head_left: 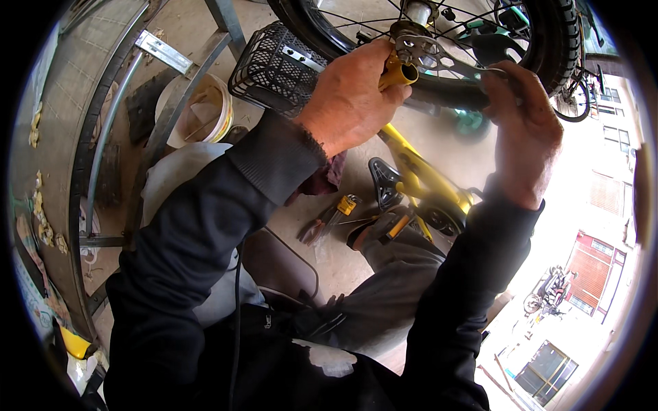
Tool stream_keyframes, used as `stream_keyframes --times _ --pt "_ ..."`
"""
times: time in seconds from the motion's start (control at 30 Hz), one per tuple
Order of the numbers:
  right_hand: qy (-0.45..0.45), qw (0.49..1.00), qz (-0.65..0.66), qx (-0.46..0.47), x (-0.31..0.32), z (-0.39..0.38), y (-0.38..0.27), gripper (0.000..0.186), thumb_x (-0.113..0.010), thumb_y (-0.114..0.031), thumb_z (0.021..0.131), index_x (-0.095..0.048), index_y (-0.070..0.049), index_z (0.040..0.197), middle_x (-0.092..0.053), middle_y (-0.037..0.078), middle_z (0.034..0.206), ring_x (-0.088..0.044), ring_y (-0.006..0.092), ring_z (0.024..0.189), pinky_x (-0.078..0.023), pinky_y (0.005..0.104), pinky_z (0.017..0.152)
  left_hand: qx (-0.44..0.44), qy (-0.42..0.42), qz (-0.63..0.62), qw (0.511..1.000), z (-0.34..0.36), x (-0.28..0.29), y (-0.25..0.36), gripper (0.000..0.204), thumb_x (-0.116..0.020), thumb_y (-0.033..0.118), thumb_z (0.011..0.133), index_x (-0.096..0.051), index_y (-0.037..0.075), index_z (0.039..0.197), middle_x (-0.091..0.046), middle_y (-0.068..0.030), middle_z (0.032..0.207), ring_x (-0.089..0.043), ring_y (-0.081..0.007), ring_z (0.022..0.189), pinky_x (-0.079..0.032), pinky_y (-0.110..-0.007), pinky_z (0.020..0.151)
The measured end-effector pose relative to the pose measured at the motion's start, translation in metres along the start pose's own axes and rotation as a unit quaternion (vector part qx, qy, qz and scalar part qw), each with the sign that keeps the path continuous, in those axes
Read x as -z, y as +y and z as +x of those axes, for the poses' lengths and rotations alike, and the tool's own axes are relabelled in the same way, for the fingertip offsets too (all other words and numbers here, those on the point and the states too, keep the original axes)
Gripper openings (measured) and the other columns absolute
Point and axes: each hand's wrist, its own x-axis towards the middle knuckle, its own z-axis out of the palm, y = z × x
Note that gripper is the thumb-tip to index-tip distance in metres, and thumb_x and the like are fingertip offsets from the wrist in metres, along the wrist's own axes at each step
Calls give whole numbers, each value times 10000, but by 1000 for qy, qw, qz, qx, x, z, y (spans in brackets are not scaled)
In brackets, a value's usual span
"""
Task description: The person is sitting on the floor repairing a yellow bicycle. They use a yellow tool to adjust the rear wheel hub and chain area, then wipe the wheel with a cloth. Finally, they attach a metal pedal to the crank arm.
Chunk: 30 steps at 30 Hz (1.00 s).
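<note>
Your left hand (353,96) is closed around the yellow tube (395,75), which is glossy and open-ended, beside the black-tyred wheel (561,51). Your right hand (522,130), fingers curled, grips the grey, flat metal wrench (458,64).

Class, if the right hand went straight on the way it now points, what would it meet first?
Probably the black tyre just beyond the right hand, though this single view leaves depth unclear.

Gap between tyre (447,93) and yellow frame (430,174)
</note>
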Motion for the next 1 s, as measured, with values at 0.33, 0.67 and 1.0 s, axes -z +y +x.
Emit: stream_keyframes --times 0.33,0.67,1.0 --pt "-25 994 72 -80 -3 -3 32 105 -685 -108 877 -673 -39 956 -667 -1 809 -541 47 649 -435 201 593 6 -22 46 999 0 0 -6 345 -698 145 852 -567 48 1156 -660 -96 995 -642 -197 884 -526 -304 763" --pt "-86 983 124 -104 -14 -11 67 172 -626 -202 939 -652 -33 921 -689 44 772 -560 57 575 -437 203 534 12 -4 34 999 -1 -3 -5 352 -698 132 841 -564 46 1154 -672 -84 1016 -648 -171 898 -521 -289 755" --pt "-106 973 176 -104 -18 -17 84 204 -618 -205 947 -663 -6 951 -688 60 789 -586 74 608 -468 206 568 16 -19 30 999 0 -2 -6 363 -691 127 847 -552 41 1171 -670 -84 1021 -649 -163 907 -528 -288 756"
